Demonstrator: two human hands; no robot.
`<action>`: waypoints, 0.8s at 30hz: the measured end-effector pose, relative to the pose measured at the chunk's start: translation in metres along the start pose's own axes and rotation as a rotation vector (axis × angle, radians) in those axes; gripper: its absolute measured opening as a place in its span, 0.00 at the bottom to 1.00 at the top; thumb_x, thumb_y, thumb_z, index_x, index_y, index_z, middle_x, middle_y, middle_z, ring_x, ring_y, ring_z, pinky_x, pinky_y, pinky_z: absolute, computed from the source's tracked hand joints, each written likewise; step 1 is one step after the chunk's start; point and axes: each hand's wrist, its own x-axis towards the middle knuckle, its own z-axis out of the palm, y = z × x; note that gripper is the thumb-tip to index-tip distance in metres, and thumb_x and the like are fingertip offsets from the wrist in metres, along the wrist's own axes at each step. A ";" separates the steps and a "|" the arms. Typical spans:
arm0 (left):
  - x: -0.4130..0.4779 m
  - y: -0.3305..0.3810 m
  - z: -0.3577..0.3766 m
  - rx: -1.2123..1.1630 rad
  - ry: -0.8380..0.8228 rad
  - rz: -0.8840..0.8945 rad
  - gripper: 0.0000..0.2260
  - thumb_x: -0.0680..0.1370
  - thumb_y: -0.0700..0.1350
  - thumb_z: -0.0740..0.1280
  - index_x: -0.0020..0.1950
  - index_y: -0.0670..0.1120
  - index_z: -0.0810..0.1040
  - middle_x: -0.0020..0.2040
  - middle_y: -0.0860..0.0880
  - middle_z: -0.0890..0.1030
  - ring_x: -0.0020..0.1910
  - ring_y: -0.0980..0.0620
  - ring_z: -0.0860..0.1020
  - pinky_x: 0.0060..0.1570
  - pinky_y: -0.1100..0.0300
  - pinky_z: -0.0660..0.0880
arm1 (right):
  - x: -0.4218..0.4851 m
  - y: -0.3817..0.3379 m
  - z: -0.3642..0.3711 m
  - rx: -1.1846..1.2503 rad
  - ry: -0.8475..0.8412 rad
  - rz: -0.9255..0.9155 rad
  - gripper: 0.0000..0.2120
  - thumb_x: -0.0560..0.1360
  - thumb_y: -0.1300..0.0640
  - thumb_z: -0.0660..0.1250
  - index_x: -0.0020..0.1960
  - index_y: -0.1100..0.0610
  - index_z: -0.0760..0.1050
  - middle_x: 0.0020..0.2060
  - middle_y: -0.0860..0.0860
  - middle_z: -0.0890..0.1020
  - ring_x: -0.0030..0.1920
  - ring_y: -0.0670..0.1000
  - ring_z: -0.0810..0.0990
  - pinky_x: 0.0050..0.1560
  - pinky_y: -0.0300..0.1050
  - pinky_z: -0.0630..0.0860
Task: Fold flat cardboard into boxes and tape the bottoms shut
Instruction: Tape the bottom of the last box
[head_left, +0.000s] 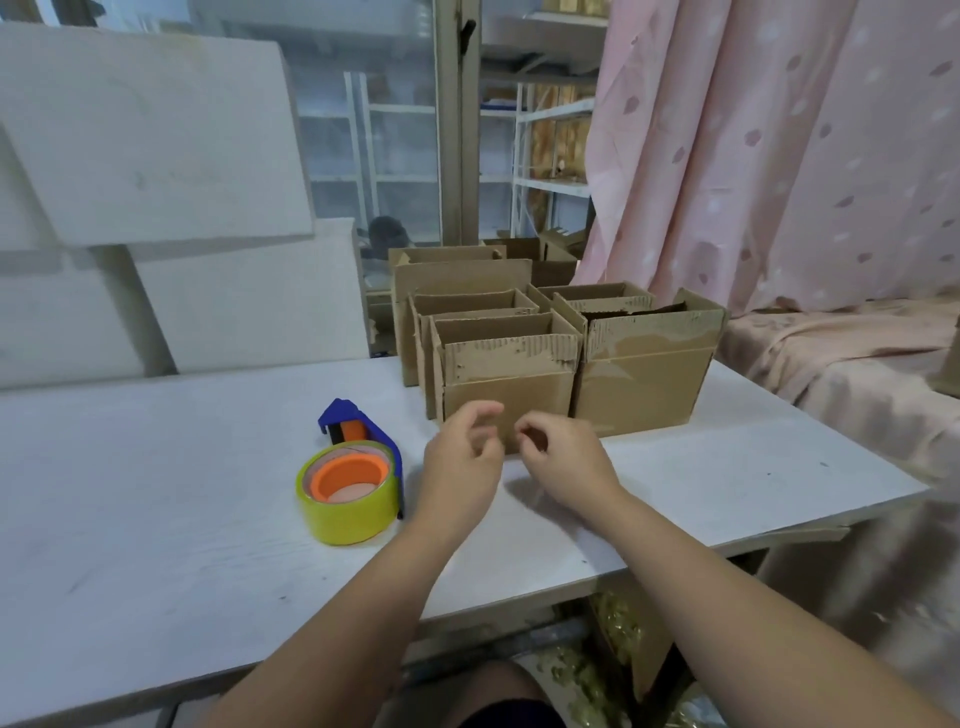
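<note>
Several folded brown cardboard boxes stand upright with open tops at the back of the white table (182, 467). The nearest box (511, 384) is right in front of my hands, and another box (644, 374) stands to its right. My left hand (460, 457) and my right hand (563, 457) hover close together just before the nearest box, fingers loosely curled and holding nothing. A blue tape dispenser (358, 431) with a yellow tape roll (345, 493) on an orange core lies on the table left of my left hand.
White foam boards (156, 156) lean against the wall at the back left. A pink curtain (779, 156) hangs at the right over a covered surface. Shelving shows through a window behind the boxes. More cardboard lies under the table's right edge.
</note>
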 end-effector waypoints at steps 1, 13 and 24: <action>-0.001 0.003 -0.010 0.035 0.048 0.060 0.17 0.75 0.33 0.60 0.54 0.54 0.76 0.56 0.53 0.79 0.51 0.63 0.76 0.51 0.67 0.73 | 0.001 -0.012 0.001 0.024 0.006 -0.022 0.08 0.76 0.57 0.63 0.49 0.50 0.80 0.44 0.45 0.83 0.46 0.48 0.78 0.46 0.46 0.76; 0.009 -0.040 -0.151 0.023 0.403 -0.299 0.08 0.76 0.39 0.61 0.51 0.48 0.76 0.50 0.51 0.77 0.49 0.51 0.76 0.51 0.61 0.71 | 0.014 -0.121 0.058 0.255 -0.330 0.133 0.26 0.75 0.44 0.66 0.71 0.49 0.66 0.61 0.51 0.76 0.61 0.52 0.74 0.54 0.42 0.69; -0.015 -0.058 -0.158 -0.355 0.024 -0.409 0.13 0.81 0.48 0.60 0.47 0.41 0.80 0.47 0.44 0.82 0.48 0.48 0.78 0.60 0.47 0.72 | 0.037 -0.132 0.090 0.093 -0.335 0.189 0.10 0.73 0.61 0.63 0.53 0.54 0.75 0.47 0.54 0.80 0.47 0.55 0.77 0.35 0.42 0.67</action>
